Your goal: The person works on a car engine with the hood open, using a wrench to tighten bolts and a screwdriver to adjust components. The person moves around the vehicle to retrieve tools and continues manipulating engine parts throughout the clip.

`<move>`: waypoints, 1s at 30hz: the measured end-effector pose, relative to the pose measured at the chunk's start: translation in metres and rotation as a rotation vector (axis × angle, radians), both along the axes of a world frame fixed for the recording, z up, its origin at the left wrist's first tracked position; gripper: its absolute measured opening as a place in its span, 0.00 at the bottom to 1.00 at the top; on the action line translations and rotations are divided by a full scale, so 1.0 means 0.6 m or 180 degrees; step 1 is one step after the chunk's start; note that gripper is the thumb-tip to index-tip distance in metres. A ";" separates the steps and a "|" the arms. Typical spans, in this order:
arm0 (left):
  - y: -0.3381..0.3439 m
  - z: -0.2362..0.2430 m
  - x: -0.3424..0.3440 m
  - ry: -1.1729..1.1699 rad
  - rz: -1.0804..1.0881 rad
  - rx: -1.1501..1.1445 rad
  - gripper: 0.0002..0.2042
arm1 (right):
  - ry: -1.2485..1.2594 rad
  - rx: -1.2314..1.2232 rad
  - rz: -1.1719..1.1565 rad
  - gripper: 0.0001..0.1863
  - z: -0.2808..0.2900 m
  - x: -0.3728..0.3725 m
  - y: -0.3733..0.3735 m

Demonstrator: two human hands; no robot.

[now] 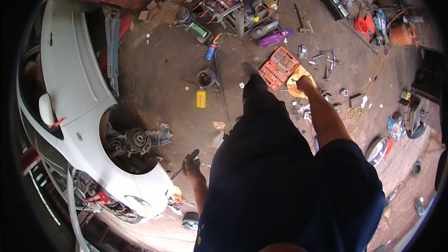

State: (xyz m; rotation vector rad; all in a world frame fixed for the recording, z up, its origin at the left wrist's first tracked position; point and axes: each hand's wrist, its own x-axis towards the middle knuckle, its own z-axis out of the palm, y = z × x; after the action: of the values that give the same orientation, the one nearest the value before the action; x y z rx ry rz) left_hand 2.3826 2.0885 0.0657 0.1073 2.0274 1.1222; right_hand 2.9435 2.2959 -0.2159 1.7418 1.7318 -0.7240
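Observation:
At the lower middle, my left hand [192, 170] is closed round a screwdriver [194, 154]; its dark handle sticks out above the fingers and a thin shaft points down toward the white car's front. My right hand [305, 85] reaches out at the upper right, fingers curled, over a crumpled yellow-orange sheet [298, 91]. A small dark tip shows beside those fingers, too small to name. Just left of the sheet lies an open orange socket set case [279, 67] with rows of sockets. One dark shoe [250, 69] stands next to the case.
The white car [93, 126] fills the left, its wheel hub [138, 140] bare. A yellow container [201, 98], a round can [206, 78] and a blue spray can [211, 51] stand on the floor. Purple [273, 38] and grey bottles, a tool cart and loose tools lie beyond.

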 end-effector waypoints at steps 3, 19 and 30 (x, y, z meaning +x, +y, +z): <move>0.114 0.005 0.021 -0.0102 -0.0536 -0.0109 0.21 | 0.0055 -0.0284 -0.0187 0.14 -0.079 0.083 -0.023; 0.393 0.058 0.116 0.0074 -0.1393 -0.0058 0.20 | 0.0407 -0.1006 -0.2585 0.21 -0.017 0.105 0.105; 0.326 0.029 0.098 0.0095 -0.0851 -0.0229 0.22 | 0.2168 0.2389 -0.2489 0.15 0.121 -0.045 0.404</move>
State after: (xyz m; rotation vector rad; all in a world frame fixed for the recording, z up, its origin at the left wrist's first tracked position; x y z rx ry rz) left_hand 2.4416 2.2840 0.0833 0.3497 2.0068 0.8840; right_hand 2.9165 2.5381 -0.1433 3.0495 1.8450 -1.1909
